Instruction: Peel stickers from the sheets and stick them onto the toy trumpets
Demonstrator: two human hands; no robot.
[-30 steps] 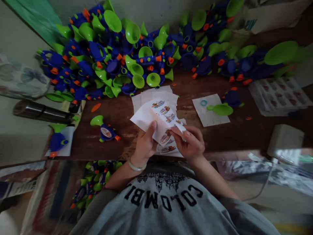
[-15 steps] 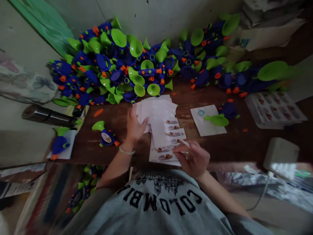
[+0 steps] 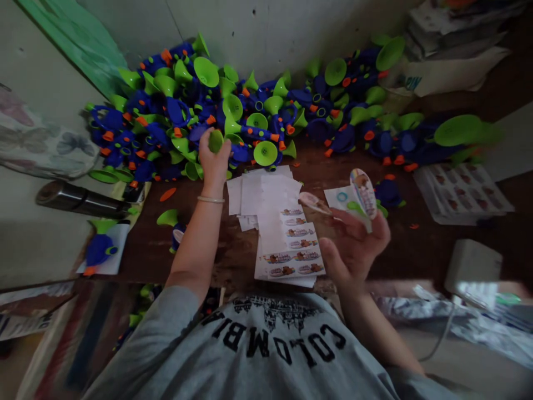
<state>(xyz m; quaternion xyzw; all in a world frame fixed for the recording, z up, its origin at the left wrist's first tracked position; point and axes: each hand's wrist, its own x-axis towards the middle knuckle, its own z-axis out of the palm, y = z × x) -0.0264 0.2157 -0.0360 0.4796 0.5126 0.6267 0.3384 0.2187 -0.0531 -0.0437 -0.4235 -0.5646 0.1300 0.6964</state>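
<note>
My left hand (image 3: 214, 158) reaches into the heap of blue-and-green toy trumpets (image 3: 166, 105), its thumb and fingers around the green bell of one toy trumpet (image 3: 216, 141). My right hand (image 3: 358, 250) is raised right of the sticker sheets (image 3: 277, 222), palm partly up. Two oval stickers cling to its fingertips: one upright printed sticker (image 3: 363, 191) and a second sticker (image 3: 315, 202) tilted nearly edge-on. The sheets lie overlapped, with printed ovals along the lower right part. A toy trumpet with an oval label (image 3: 178, 236) lies partly hidden behind my left forearm.
A white paper (image 3: 337, 195) with a teal ring lies beyond my right hand, beside a blue toy trumpet (image 3: 389, 191). Stacked sticker sheets (image 3: 462, 191) and a white box-like device (image 3: 474, 266) stand at right. A dark thermos (image 3: 79, 199) lies at left, near an orange oval (image 3: 167, 194).
My left hand has moved from the sheets up to the heap and closed around a trumpet's bell. My right hand has lifted off the sheets to the right, with two stickers on its fingers.
</note>
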